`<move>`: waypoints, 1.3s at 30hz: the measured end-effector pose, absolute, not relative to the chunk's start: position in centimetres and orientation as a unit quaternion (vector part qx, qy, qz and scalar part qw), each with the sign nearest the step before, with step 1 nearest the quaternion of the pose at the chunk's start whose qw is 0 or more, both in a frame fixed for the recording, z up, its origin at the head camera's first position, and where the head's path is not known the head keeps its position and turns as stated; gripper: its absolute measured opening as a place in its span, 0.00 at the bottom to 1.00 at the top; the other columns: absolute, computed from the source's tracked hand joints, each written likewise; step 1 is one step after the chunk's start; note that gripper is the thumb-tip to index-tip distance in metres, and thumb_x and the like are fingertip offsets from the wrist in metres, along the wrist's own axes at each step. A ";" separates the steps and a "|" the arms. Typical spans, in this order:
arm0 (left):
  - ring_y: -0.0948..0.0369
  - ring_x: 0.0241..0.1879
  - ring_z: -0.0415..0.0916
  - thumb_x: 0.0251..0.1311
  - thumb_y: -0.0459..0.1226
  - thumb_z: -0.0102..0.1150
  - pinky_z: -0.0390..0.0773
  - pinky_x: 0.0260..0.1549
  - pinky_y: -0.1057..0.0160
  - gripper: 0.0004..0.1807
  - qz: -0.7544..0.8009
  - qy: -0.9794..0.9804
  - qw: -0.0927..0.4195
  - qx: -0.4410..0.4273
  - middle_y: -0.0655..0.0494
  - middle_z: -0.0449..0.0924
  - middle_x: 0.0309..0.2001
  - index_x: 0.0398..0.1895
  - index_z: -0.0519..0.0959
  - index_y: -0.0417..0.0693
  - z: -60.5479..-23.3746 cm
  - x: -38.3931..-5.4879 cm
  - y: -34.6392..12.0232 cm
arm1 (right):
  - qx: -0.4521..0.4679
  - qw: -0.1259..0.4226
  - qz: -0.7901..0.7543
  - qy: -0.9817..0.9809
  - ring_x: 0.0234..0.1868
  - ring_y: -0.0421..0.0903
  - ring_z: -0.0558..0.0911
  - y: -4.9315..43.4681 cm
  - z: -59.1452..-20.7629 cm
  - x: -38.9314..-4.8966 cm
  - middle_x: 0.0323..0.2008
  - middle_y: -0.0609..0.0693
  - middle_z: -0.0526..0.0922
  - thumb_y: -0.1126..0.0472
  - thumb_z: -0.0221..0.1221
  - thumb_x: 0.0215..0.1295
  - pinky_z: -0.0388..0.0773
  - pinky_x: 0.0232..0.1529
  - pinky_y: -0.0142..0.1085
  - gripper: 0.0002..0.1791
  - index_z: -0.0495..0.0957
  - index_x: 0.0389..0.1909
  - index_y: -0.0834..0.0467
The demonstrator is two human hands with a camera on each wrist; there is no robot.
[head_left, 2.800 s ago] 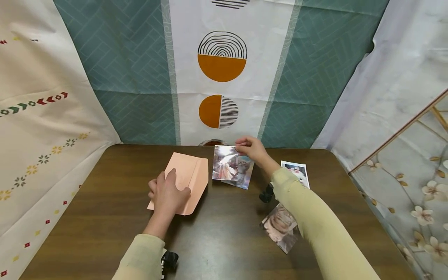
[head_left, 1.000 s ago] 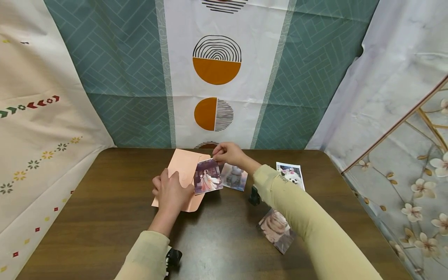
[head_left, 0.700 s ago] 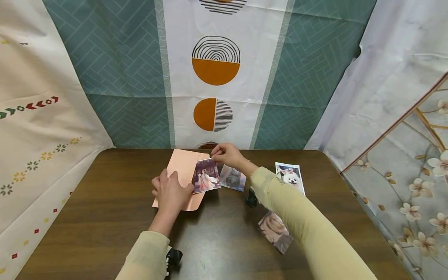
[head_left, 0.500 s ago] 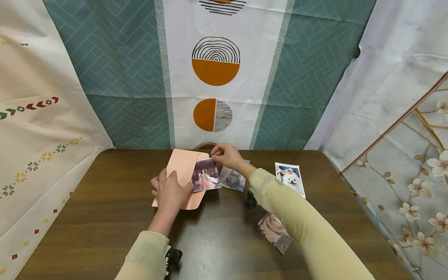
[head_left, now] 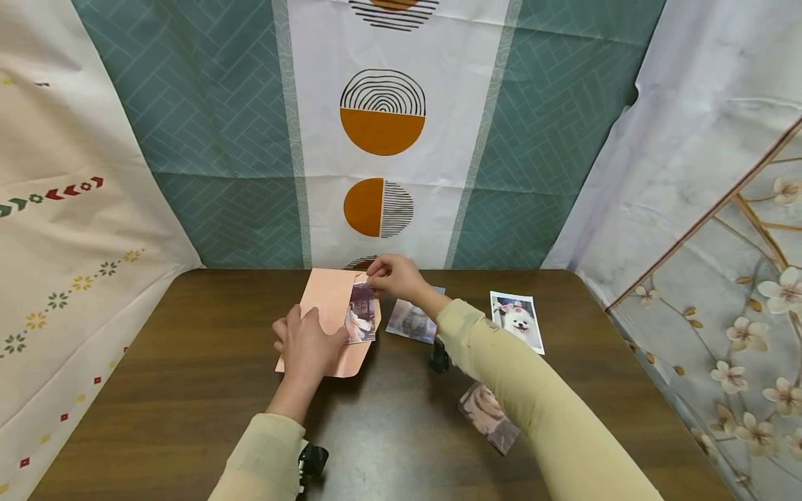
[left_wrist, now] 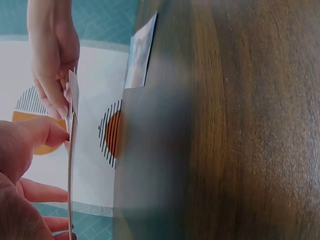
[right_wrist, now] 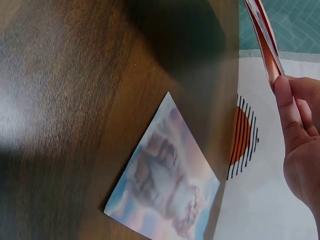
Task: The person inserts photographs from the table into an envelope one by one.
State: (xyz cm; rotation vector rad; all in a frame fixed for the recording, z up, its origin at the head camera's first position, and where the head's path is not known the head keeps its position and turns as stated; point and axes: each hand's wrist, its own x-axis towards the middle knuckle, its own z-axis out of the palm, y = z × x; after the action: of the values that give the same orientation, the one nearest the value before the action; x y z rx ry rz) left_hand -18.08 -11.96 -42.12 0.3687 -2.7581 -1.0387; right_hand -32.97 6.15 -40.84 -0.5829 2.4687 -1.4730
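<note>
A peach envelope (head_left: 327,296) is held up off the table by my left hand (head_left: 308,346), thumb on one side and fingers on the other; the left wrist view shows the envelope (left_wrist: 71,170) edge-on. A photo of a figure in a pale robe (head_left: 361,320) stands partly inside its opening, its left part hidden. My right hand (head_left: 399,278) pinches this photo's upper edge between thumb and fingers, close to the envelope's flap. In the right wrist view, the right hand (right_wrist: 300,120) is at the envelope's edge, above a cat photo (right_wrist: 167,180) on the table.
On the brown table (head_left: 207,348) lie a white dog photo (head_left: 519,321) at the right and a brownish photo (head_left: 489,417) nearer the front, partly under the right sleeve. Cloth with printed half-circles (head_left: 382,111) hangs behind the table's back edge.
My right hand has carried the robed-figure photo left from above the cat photo to the envelope. Its left part has slid into the opening. The left hand keeps holding the envelope.
</note>
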 end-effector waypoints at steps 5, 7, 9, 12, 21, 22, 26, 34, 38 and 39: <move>0.27 0.71 0.51 0.58 0.46 0.68 0.61 0.60 0.25 0.38 -0.352 -0.925 0.075 0.124 0.26 0.59 0.76 0.67 0.76 0.29 -42.2 -18.1 -12.0 | -0.187 0.111 -0.512 0.831 0.30 0.47 0.89 5.6 -41.1 -32.8 0.37 0.56 0.87 0.69 0.68 0.71 0.87 0.47 0.54 0.08 0.83 0.47 0.65; 0.27 0.71 0.51 0.58 0.46 0.69 0.61 0.61 0.25 0.39 -0.353 -0.925 0.072 0.125 0.25 0.59 0.76 0.67 0.75 0.29 -42.2 -18.1 -12.0 | -0.182 0.111 -0.519 0.828 0.30 0.46 0.89 5.5 -41.3 -32.8 0.37 0.56 0.87 0.69 0.68 0.70 0.89 0.44 0.50 0.08 0.83 0.47 0.65; 0.28 0.71 0.51 0.58 0.47 0.70 0.60 0.61 0.25 0.39 -0.355 -0.924 0.070 0.125 0.26 0.59 0.76 0.67 0.76 0.29 -42.3 -18.2 -11.9 | -0.179 0.112 -0.525 0.825 0.30 0.45 0.88 5.3 -41.6 -32.8 0.37 0.56 0.87 0.70 0.68 0.70 0.89 0.41 0.45 0.08 0.83 0.47 0.66; 0.28 0.72 0.51 0.59 0.48 0.70 0.60 0.62 0.25 0.39 -0.359 -0.923 0.069 0.125 0.26 0.58 0.77 0.68 0.75 0.30 -42.3 -18.3 -11.8 | -0.178 0.111 -0.531 0.821 0.30 0.42 0.87 5.2 -41.8 -32.8 0.38 0.56 0.87 0.70 0.68 0.70 0.89 0.38 0.39 0.08 0.84 0.48 0.66; 0.28 0.74 0.48 0.61 0.49 0.70 0.57 0.64 0.25 0.40 -0.378 -0.914 0.066 0.132 0.26 0.57 0.77 0.70 0.74 0.30 -42.2 -18.4 -11.7 | -0.156 0.116 -0.585 0.788 0.35 0.45 0.89 5.0 -41.8 -32.5 0.43 0.62 0.88 0.73 0.67 0.69 0.89 0.43 0.39 0.11 0.83 0.50 0.70; 0.28 0.74 0.48 0.61 0.48 0.70 0.57 0.64 0.25 0.40 -0.381 -0.913 0.065 0.133 0.26 0.57 0.77 0.70 0.74 0.30 -42.1 -18.4 -11.7 | -0.158 0.114 -0.586 0.786 0.37 0.46 0.89 5.0 -41.8 -32.5 0.44 0.62 0.88 0.73 0.67 0.69 0.89 0.43 0.39 0.11 0.83 0.51 0.70; 0.27 0.74 0.47 0.61 0.48 0.70 0.56 0.65 0.24 0.40 -0.390 -0.909 0.065 0.136 0.26 0.57 0.77 0.70 0.74 0.29 -42.1 -18.4 -11.8 | -0.173 0.106 -0.573 0.794 0.42 0.48 0.88 4.8 -42.2 -32.4 0.48 0.62 0.88 0.73 0.67 0.70 0.88 0.44 0.37 0.13 0.83 0.53 0.68; 0.27 0.74 0.46 0.61 0.47 0.69 0.56 0.65 0.24 0.39 -0.399 -0.904 0.062 0.140 0.27 0.57 0.77 0.70 0.74 0.30 -42.5 -18.6 -12.0 | -0.215 0.064 -0.490 0.842 0.48 0.51 0.88 4.7 -42.2 -32.4 0.49 0.57 0.88 0.68 0.67 0.72 0.86 0.49 0.36 0.14 0.82 0.56 0.64; 0.27 0.74 0.46 0.61 0.47 0.70 0.56 0.65 0.24 0.40 -0.395 -0.906 0.061 0.140 0.27 0.57 0.77 0.70 0.74 0.30 -42.6 -18.7 -12.0 | -0.213 0.038 -0.454 0.864 0.48 0.49 0.88 5.1 -41.7 -32.5 0.48 0.54 0.89 0.64 0.69 0.71 0.84 0.50 0.36 0.15 0.83 0.55 0.62; 0.28 0.74 0.46 0.61 0.47 0.70 0.56 0.65 0.24 0.40 -0.394 -0.906 0.062 0.140 0.27 0.58 0.77 0.70 0.74 0.30 -42.6 -18.7 -12.0 | -0.208 0.040 -0.457 0.864 0.48 0.49 0.88 5.2 -41.7 -32.5 0.47 0.54 0.89 0.64 0.70 0.70 0.84 0.50 0.36 0.15 0.83 0.55 0.62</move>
State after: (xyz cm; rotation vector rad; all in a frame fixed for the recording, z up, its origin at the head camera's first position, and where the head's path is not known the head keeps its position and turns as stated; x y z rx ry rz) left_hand -18.69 -12.00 -42.64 0.4245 -2.7399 -1.1925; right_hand -32.49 5.19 -41.69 -0.6390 2.6467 -1.4020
